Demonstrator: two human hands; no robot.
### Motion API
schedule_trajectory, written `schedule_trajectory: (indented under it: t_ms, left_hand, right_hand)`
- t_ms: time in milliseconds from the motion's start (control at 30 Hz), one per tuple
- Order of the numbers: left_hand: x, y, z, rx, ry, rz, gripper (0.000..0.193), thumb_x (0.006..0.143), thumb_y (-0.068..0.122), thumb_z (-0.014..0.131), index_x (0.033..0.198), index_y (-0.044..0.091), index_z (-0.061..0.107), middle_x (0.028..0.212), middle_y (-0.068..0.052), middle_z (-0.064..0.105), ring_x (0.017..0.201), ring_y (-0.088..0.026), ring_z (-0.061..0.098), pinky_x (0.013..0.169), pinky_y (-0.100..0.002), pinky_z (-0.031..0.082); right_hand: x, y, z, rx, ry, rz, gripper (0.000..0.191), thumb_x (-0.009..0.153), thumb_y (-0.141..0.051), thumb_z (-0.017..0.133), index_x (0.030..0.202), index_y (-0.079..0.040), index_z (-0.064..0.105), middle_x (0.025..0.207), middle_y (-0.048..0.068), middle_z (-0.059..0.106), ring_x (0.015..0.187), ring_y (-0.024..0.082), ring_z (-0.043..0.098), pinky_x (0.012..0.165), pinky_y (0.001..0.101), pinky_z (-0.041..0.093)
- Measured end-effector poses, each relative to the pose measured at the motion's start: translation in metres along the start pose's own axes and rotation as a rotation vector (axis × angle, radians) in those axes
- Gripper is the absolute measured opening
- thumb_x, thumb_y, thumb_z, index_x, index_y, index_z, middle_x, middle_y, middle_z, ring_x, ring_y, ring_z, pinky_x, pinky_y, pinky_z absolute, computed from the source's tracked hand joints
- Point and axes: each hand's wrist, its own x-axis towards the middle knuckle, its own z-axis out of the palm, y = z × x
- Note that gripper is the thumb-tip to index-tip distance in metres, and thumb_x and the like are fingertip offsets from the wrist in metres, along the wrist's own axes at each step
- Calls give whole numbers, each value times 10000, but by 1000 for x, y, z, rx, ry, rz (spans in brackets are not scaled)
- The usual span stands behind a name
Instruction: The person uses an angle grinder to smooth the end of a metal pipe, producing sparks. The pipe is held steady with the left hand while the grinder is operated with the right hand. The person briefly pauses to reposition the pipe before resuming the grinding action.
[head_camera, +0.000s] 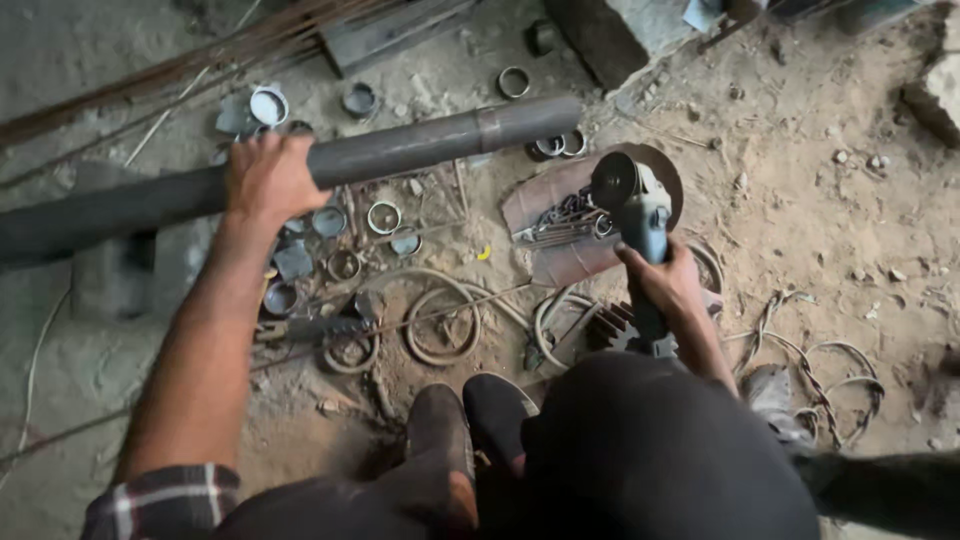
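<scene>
The left hand is clenched over a long dark steel pipe that runs from the left edge to the upper middle of the frame. The right hand, right of centre, grasps an angle grinder, its disc just below the pipe's end. Cut metal rings lie scattered on the dirt floor beneath.

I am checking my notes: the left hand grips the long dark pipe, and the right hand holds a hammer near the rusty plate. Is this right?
Not quite. The head view shows the right hand holding an angle grinder, not a hammer, near the rusty plate. The left hand does grip the long dark pipe.
</scene>
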Motion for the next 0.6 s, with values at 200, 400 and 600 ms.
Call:
schedule_trajectory:
  t_ms: [200,400,600]
  left_hand:
    - [7,-6,-17,-73,-207,-67,520,624,411,875,1091,198,791,997,-177,771,907,-382,744,876,-518,564]
    - [8,-8,-21,79,-99,41,687,513,472,934,1119,181,789,1001,-220,745,925,-414,708,809,-561,530]
    - [9,-14,-24,30,-280,-60,631,613,455,897,1169,181,780,1075,-180,766,997,-397,725,870,-545,555]
  right_hand:
    - [-19,36,1,421,0,234,596,1039,-572,392,1139,-33,624,823,92,638,678,169,593,604,368,503]
    - [-44,77,-12,278,-79,227,626,1077,-543,424,1117,32,670,885,125,656,748,166,585,677,358,512]
    - [-51,108,-13,369,-125,227,555,1059,-471,451,1262,-2,667,1037,107,695,895,172,628,809,336,518]
